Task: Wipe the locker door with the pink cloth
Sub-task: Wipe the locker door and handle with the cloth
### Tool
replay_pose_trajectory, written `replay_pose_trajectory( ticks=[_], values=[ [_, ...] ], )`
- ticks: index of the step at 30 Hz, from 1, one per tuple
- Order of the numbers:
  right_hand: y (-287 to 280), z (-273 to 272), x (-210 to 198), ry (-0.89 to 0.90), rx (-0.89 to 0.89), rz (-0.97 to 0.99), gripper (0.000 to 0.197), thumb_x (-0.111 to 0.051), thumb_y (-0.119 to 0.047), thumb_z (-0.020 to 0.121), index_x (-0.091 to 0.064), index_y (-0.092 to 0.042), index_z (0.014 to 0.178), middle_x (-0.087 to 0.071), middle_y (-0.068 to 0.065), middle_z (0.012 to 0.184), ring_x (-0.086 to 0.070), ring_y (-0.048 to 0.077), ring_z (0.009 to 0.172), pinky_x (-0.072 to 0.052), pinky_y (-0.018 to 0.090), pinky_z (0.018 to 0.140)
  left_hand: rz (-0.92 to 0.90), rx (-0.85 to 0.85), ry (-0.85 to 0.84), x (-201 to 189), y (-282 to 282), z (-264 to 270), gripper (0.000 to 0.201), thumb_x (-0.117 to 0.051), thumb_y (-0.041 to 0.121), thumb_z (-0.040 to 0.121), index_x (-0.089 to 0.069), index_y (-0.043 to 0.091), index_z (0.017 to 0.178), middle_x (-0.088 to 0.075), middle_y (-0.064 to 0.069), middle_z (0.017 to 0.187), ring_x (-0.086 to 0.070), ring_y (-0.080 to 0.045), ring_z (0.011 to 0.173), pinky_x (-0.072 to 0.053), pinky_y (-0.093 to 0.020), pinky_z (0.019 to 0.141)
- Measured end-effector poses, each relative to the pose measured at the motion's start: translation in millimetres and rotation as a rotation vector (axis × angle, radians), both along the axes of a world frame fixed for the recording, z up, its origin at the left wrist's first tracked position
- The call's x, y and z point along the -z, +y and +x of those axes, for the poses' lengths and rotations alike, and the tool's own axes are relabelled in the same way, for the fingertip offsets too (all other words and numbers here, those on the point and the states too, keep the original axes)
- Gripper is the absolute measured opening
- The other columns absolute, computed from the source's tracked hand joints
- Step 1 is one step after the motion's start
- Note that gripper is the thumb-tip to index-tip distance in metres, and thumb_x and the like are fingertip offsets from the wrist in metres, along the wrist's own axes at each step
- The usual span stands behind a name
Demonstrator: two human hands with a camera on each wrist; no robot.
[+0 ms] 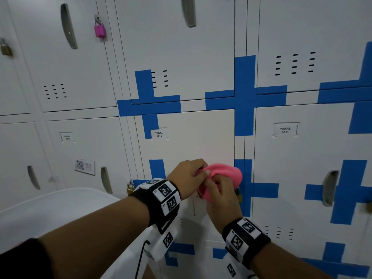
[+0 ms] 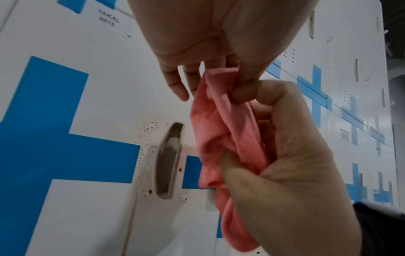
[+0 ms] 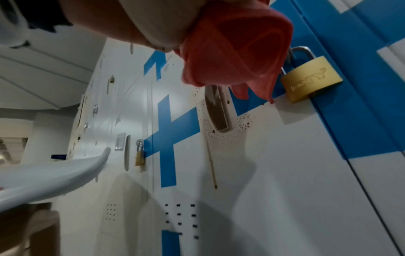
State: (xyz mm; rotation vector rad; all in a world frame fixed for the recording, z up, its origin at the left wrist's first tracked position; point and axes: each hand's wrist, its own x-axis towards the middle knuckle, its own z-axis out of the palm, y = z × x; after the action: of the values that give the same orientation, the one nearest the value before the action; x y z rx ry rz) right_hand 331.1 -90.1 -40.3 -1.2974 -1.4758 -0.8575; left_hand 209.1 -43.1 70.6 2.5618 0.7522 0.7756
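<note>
The pink cloth [image 1: 225, 173] is bunched up between both hands, close in front of the white locker door [image 1: 193, 137] labelled YAKAL 0015. My left hand [image 1: 202, 171] pinches its upper edge; in the left wrist view thumb and forefinger of the left hand [image 2: 238, 81] nip the cloth [image 2: 219, 131]. My right hand [image 1: 214, 183] grips the bunch from below, with the fingers of the right hand [image 2: 285, 142] curled round it. In the right wrist view the cloth [image 3: 236, 48] hangs just above the door's recessed handle [image 3: 217, 110], which is ringed with brown specks.
Blue tape crosses [image 1: 244, 97] mark the locker fronts. A brass padlock [image 3: 311, 78] hangs at the door's right edge, just beside the cloth. Another brass padlock [image 1: 130, 188] hangs to the left. A white tub rim [image 1: 60, 198] juts out at lower left.
</note>
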Motion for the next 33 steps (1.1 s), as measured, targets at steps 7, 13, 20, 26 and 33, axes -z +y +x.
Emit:
replay_pose_trajectory(
  ticks=[7,13,20,26,33],
  values=[
    [20,17,-22,-0.011,0.047,0.065,0.052,-0.062,0.003,0.067,-0.054,-0.006,0.117,-0.040,0.010,0.111,-0.054,0.036,0.091,-0.055,0.046,0.069,0.424,-0.181,0.278,23,42,-19,0.065,-0.038,0.041,0.093,-0.015,0.020,0.150,-0.005,-0.003,0.162,-0.005,-0.021,0.149,-0.015,-0.041,0.121],
    [33,30,-33,-0.051,0.093,0.070,0.065,-0.070,0.014,0.066,-0.051,-0.007,0.126,-0.044,0.014,0.115,-0.052,0.036,0.098,-0.053,0.048,0.076,0.489,-0.303,0.394,36,63,-22,0.086,-0.046,0.044,0.089,0.011,0.023,0.149,0.032,-0.009,0.155,0.025,-0.029,0.144,-0.003,-0.049,0.121],
    [46,33,-40,-0.175,0.215,-0.085,0.058,-0.073,-0.004,0.076,-0.052,0.000,0.130,-0.052,0.024,0.130,-0.047,0.037,0.118,-0.042,0.047,0.099,0.477,-0.325,0.446,53,72,-21,0.096,-0.050,0.039,0.086,0.023,0.019,0.146,0.038,-0.008,0.152,0.031,-0.031,0.141,-0.004,-0.052,0.120],
    [57,17,-25,-0.246,0.249,-0.284,0.062,-0.054,-0.007,0.084,-0.033,0.004,0.141,-0.032,0.022,0.148,-0.035,0.031,0.136,-0.037,0.039,0.103,0.444,-0.284,0.425,52,78,-29,0.094,-0.048,0.018,0.084,0.021,0.019,0.147,0.035,0.000,0.153,0.028,-0.025,0.143,-0.003,-0.047,0.121],
    [65,13,-13,-0.260,0.192,-0.444,0.078,-0.058,-0.004,0.081,-0.018,-0.005,0.148,-0.016,0.016,0.156,-0.063,0.029,0.100,-0.054,0.033,0.061,0.394,-0.242,0.383,46,81,-32,0.105,-0.047,-0.002,0.074,0.026,0.025,0.144,0.036,0.009,0.148,0.024,-0.019,0.144,-0.002,-0.046,0.122]
  ],
)
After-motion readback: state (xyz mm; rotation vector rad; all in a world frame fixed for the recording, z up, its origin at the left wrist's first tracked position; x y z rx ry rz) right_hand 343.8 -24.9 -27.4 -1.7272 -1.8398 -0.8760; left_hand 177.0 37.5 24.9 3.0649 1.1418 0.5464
